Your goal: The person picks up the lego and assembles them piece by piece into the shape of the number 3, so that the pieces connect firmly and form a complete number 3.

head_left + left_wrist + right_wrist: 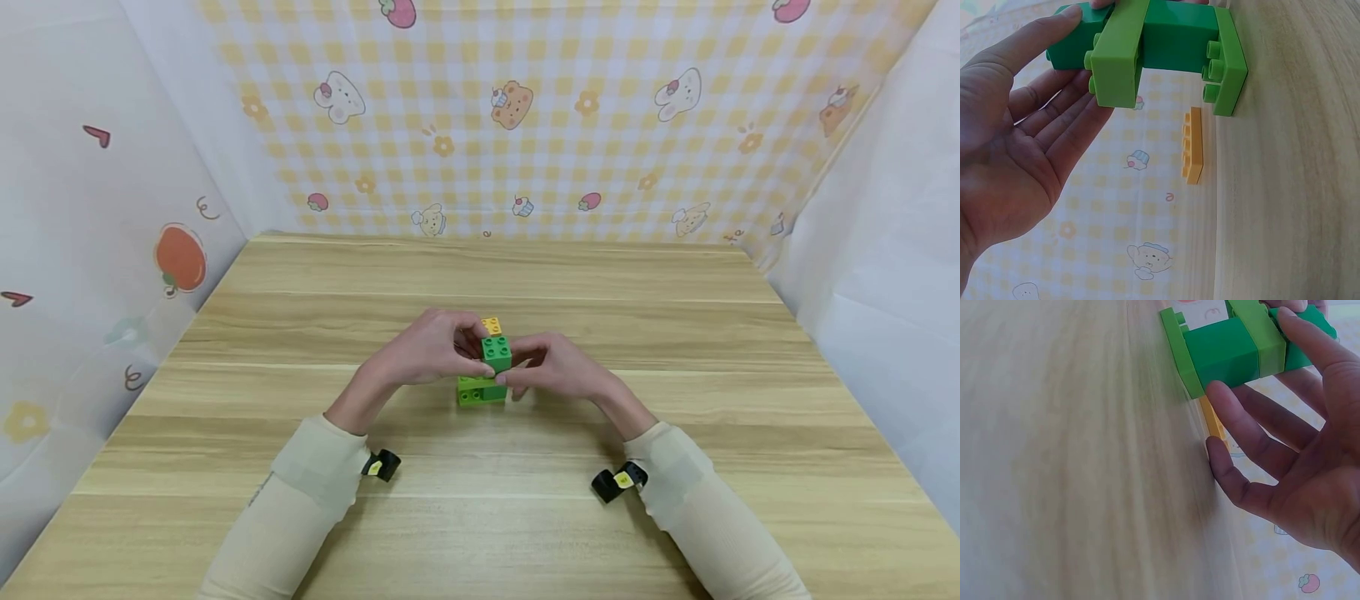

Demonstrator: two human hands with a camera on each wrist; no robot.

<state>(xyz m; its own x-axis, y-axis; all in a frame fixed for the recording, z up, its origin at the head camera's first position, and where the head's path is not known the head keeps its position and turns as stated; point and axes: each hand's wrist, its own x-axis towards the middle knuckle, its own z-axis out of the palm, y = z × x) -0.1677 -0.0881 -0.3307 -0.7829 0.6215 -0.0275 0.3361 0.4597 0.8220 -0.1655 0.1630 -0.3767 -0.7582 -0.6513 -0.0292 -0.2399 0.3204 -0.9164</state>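
Observation:
A small tower of toy building blocks stands on the table. Its top is a dark green block, and below come a light green brick, another dark green block and a light green base plate. My left hand pinches the top block from the left, thumb on the near side and fingers behind. From the right, my right hand holds the same block, its thumb by the seam with the light green brick. The right hand's lower fingers spread beside the tower, close to the tabletop.
Behind the tower a flat yellow-orange brick lies on the wooden table. A checked cloth hangs along the back, with white cloths at both sides. Each wrist wears a small black camera.

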